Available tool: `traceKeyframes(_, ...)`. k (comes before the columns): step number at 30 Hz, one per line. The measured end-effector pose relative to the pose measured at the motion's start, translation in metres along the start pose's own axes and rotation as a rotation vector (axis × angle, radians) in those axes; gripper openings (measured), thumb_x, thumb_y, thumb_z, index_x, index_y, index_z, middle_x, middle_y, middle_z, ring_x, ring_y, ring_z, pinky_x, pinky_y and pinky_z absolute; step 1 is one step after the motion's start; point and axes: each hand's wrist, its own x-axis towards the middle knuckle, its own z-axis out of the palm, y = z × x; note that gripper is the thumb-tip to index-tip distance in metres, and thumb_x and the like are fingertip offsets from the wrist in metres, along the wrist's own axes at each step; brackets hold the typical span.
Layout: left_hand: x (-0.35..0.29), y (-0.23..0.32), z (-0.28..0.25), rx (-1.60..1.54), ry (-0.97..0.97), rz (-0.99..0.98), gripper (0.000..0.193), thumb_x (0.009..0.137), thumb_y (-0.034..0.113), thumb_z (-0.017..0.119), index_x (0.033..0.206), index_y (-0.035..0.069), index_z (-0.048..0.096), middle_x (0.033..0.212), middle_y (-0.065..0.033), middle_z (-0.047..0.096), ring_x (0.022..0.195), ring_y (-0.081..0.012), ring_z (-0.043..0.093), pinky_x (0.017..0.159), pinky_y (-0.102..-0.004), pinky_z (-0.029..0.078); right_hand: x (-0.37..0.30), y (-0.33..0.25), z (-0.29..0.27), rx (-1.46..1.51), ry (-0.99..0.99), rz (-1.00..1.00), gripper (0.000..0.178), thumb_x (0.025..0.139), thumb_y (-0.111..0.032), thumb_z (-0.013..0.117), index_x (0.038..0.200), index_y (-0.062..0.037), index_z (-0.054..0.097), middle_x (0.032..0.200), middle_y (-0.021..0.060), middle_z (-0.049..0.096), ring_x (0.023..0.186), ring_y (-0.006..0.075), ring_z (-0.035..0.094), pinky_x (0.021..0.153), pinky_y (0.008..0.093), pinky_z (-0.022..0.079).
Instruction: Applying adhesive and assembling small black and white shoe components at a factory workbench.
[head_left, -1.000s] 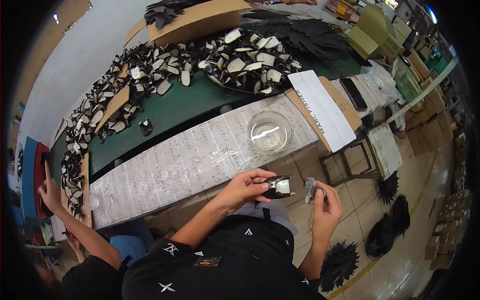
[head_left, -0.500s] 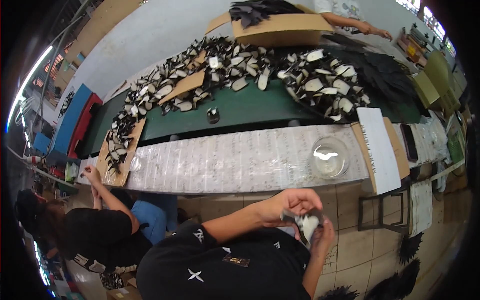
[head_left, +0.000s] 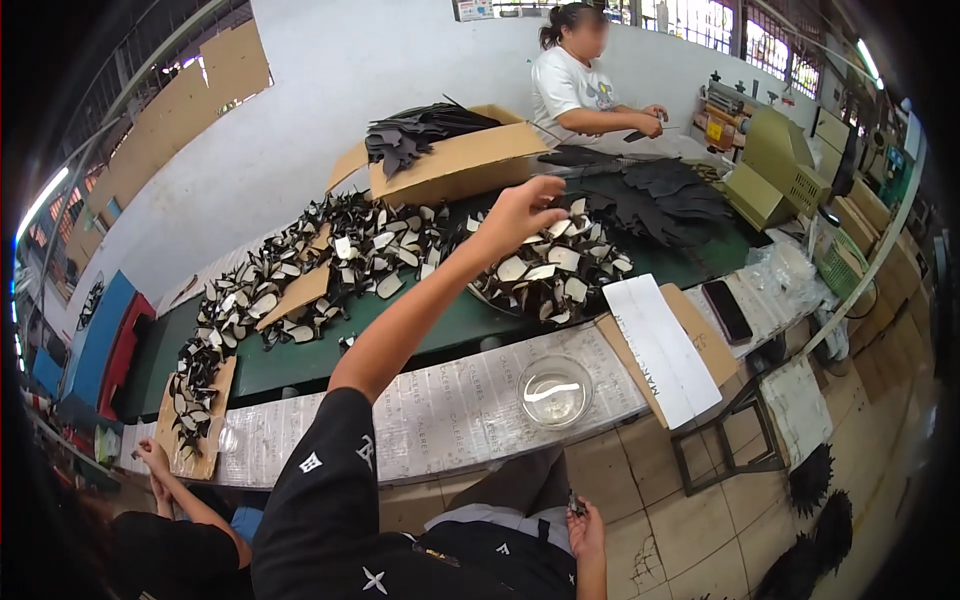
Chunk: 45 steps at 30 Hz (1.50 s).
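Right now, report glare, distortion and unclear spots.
In the head view, glare streaks the clear dish, the pale bench looks bowed, corners go black, and the dark object in the right hand is too small to identify.

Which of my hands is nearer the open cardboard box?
Left. The left hand is in front of the box; the right hand is farther back, low by your lap.

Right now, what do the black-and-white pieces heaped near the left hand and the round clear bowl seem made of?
Black-and-white pieces: perhaps leather or synthetic sheet; pale faces look matte, black parts bent. Round clear bowl: glass or clear plastic, glossy; see-through, bright highlight.
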Motion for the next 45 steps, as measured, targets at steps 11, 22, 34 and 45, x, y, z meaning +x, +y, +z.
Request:
traceKeyframes(11,-0.217,-0.109,-0.078,0.625,0.262,-0.257,0.054,0.086,0.019,0.065,0.131,-0.002,0.044,0.143,-0.0243,0.039,0.133,-0.0388,0.037,0.109,-0.0420,0.033,0.019,0.005,-0.015,-0.010,-0.064,0.029,0.025,0.092,-0.018,0.059,0.110,-0.0006,0.061,0.103,0.0114,0.062,0.090,0.0200,0.059,0.078,0.0296,0.052)
traceKeyframes(22,-0.368,-0.103,-0.148,1.123,0.478,-0.779,0.038,0.079,0.028,0.068,0.103,-0.001,0.067,0.134,-0.0272,0.046,0.131,-0.0458,0.034,0.110,-0.0551,0.026,-0.110,-0.010,0.081,-1.209,-0.567,-0.509,0.043,0.096,-0.018,0.052,0.132,0.0060,0.046,0.119,0.0185,0.056,0.107,0.0275,0.054,0.093,0.0365,0.042)
traceKeyframes(34,-0.338,0.015,-0.085,-0.903,0.526,-0.520,0.018,0.102,0.020,0.046,0.116,0.013,0.039,0.112,-0.0040,0.055,0.096,-0.0189,0.067,0.079,-0.0324,0.057,-0.160,-0.029,0.132,-1.331,-0.348,-0.409,0.045,0.099,-0.021,0.051,0.134,0.0049,0.042,0.117,0.0158,0.059,0.100,0.0233,0.058,0.087,0.0321,0.047)
traceKeyframes(45,-0.346,0.125,-0.006,-1.362,0.102,-0.849,0.032,0.091,0.012,0.064,0.119,0.001,0.053,0.105,-0.0081,0.062,0.092,-0.0169,0.065,0.068,-0.0311,0.060,-0.168,-0.068,0.219,-0.846,-0.487,-0.872,0.023,0.091,-0.005,0.060,0.113,0.0018,0.060,0.113,0.0118,0.061,0.097,0.0185,0.060,0.081,0.0314,0.053)
